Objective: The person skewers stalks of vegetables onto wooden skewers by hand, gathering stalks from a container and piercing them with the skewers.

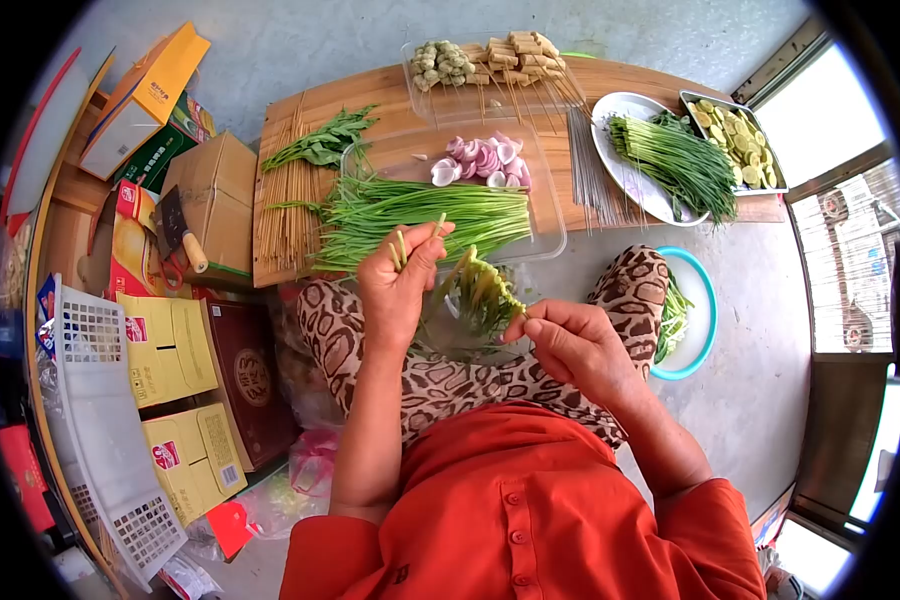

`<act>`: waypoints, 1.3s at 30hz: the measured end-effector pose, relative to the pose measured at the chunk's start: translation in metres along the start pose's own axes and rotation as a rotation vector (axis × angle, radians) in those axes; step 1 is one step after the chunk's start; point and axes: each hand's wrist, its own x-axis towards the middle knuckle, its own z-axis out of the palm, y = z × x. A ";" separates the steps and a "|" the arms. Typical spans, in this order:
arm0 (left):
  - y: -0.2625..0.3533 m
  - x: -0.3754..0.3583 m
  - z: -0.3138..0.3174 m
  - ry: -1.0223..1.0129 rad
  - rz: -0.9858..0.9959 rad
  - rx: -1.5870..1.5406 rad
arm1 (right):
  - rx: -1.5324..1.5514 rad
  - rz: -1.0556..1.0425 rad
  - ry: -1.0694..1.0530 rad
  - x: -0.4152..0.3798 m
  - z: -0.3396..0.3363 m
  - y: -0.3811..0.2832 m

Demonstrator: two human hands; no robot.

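Note:
My left hand [400, 285] is closed in a pinch, with short pale-green stalks sticking out between its fingers. My right hand [575, 345] pinches the near end of a row of leafy greens [485, 290]. Their cut stems line up side by side, apparently on a thin skewer, and the leaves hang down over my lap. Just beyond the left hand, a clear plastic tray [558, 235] holds long green garlic-chive-like stalks [425, 212] and sliced purple onion [485, 160]. Whether the left fingers also touch the skewer is hidden.
Bamboo skewers [295, 205] and leafy greens [330, 140] lie on the wooden table [370, 110]. Further right are metal skewers [590, 170], an oval plate [610, 108] of chives and a tray of sliced rounds [740, 140]. A cleaver [175, 220] and boxes [170, 350] stand left; a blue-rimmed basin [712, 310] sits right.

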 end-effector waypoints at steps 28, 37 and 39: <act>-0.004 0.000 0.002 -0.035 -0.014 -0.068 | 0.047 -0.002 0.041 0.002 -0.011 0.004; -0.004 0.002 0.000 0.017 -0.083 -0.225 | 0.046 -0.008 0.019 -0.003 -0.004 0.000; 0.001 0.002 0.000 0.006 -0.134 -0.262 | 0.048 -0.007 0.016 -0.003 -0.003 0.000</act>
